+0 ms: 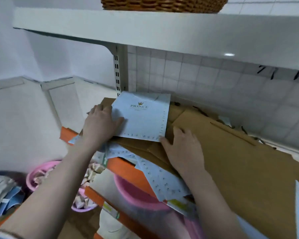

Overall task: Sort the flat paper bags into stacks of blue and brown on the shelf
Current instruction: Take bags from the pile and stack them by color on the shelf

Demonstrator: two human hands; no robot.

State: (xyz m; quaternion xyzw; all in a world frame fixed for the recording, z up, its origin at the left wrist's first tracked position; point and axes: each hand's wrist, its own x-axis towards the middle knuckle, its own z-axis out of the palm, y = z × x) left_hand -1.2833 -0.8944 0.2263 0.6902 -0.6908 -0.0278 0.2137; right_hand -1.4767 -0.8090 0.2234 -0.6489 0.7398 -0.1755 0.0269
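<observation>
A pale blue flat paper bag (145, 118) with a gold crown and the word PRINCE lies on top of brown flat bags (228, 152) on the shelf. My left hand (100, 125) rests on the blue bag's left edge, thumb lying on its face. My right hand (183, 149) lies flat on the brown bags, its thumb touching the blue bag's near right corner. More blue bags (160, 180) with dotted borders stick out from under the brown ones over the shelf's orange front edge (126, 169).
A white upper shelf (145, 30) with a wicker basket (162, 4) hangs overhead. Below the shelf sit a pink basin (136, 192) and, left of it, a pink tub of scraps (41, 175). A white tiled wall (214, 80) backs the shelf.
</observation>
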